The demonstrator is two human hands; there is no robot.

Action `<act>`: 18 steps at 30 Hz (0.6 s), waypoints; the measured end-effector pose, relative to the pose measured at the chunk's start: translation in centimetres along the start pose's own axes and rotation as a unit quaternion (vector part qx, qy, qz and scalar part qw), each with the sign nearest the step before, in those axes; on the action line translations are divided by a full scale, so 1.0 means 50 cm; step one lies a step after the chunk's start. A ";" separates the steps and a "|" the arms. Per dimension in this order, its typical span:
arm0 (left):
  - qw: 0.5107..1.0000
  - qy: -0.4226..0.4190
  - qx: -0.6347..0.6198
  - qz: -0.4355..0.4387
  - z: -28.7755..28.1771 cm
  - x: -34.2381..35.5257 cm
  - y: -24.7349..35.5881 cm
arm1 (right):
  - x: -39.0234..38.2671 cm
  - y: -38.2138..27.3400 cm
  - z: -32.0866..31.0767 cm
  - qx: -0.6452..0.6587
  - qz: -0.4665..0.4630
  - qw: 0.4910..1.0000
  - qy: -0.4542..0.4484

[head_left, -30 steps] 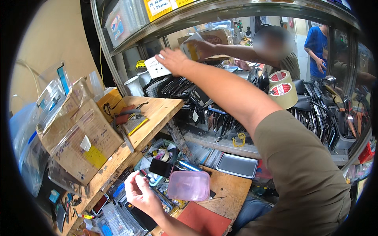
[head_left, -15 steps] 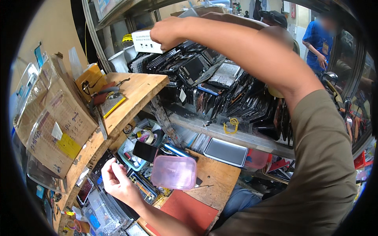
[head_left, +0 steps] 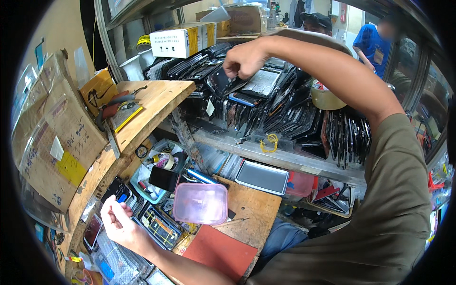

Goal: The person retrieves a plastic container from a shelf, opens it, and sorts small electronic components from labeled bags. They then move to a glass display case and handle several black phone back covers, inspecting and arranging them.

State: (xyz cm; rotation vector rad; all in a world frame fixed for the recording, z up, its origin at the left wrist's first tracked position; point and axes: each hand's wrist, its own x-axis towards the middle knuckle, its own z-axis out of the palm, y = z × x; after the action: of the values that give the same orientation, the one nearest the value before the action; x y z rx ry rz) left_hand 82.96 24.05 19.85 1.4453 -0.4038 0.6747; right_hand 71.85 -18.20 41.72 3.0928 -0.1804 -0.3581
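My right hand (head_left: 247, 58) reaches far across a shelf crowded with dark phone panels (head_left: 297, 116). Its fingers are curled down and closed at the upper edge of one black phone panel (head_left: 219, 81), left of a panel with a silvery back (head_left: 262, 82). The fingertips are partly hidden against the dark parts. Above the workbench at lower left, my left hand (head_left: 121, 225) hovers palm up, its fingers loosely bent in with the thumb against them. Nothing shows in it. A pink translucent plastic box (head_left: 201, 204) and a black phone (head_left: 164, 178) lie to its right.
A white carton (head_left: 171, 43) sits on the piled panels, and a tape roll (head_left: 327, 97) lies right of them. A raised wooden shelf (head_left: 161, 90) bears a knife and a large cardboard box (head_left: 59, 147). A red mat (head_left: 218, 254) covers the near bench. Two people stand behind.
My right hand has come away from the white carton, moving down and right onto the phone panels. The left hand stays raised over the bench. The view has shifted slightly.
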 end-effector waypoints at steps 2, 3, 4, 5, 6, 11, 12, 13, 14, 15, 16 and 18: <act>1.000 0.004 0.015 -0.007 -0.004 0.002 -0.002 | 0.006 0.000 0.001 0.069 -0.032 0.997 0.032; 1.000 0.002 0.012 -0.015 -0.004 0.002 -0.003 | 0.015 0.000 -0.001 0.048 -0.041 0.997 0.037; 0.999 0.000 0.035 -0.007 -0.006 0.002 -0.004 | 0.032 -0.002 -0.003 -0.018 -0.047 0.995 0.083; 1.000 -0.008 0.022 -0.007 -0.008 0.002 -0.005 | 0.050 -0.004 -0.003 -0.083 -0.050 0.986 0.132; 1.000 -0.005 0.027 -0.005 -0.009 0.004 -0.007 | 0.065 -0.003 -0.004 -0.074 -0.063 0.987 0.128; 0.997 0.004 0.068 0.024 -0.016 0.009 -0.019 | 0.096 0.017 -0.007 -0.040 -0.077 0.991 0.106; 0.998 0.007 0.055 0.005 -0.016 0.009 -0.021 | 0.092 0.021 -0.003 -0.027 -0.079 0.991 0.108; 0.997 0.009 0.079 0.023 -0.014 0.009 -0.023 | 0.084 0.024 -0.003 -0.031 -0.068 0.992 0.100; 0.996 0.011 0.082 0.023 -0.013 0.008 -0.023 | 0.076 0.024 -0.003 -0.039 -0.057 0.994 0.083; 0.998 0.006 0.069 0.009 -0.008 0.007 -0.025 | 0.066 0.024 -0.007 -0.050 -0.046 0.995 0.069; 0.998 0.006 0.067 0.002 -0.010 0.005 -0.022 | 0.054 0.020 -0.003 -0.070 -0.044 0.995 0.064; 0.997 -0.007 0.068 0.021 -0.004 0.001 -0.021 | 0.016 0.015 -0.007 -0.052 -0.049 0.992 0.106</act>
State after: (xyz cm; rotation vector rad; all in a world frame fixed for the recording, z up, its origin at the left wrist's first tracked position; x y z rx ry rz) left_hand 83.64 24.29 19.05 1.5736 -0.4069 0.7386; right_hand 72.63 -19.03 41.88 3.0151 -0.0037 -0.0366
